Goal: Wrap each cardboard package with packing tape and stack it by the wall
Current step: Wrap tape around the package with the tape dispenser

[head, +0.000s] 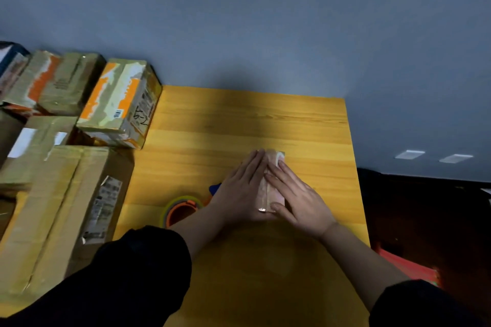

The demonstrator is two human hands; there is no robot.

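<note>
Both flat: I've got my left hand and right hand spread on the small package mid-bench, pressing tape down, I'd judge. Next I need the tape roll (near my left wrist) or a stack.

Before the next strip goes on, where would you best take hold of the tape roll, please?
Grip the tape roll by its outer rim from above, with the left hand beside it. It lies flat on the table, hole upward.
</note>
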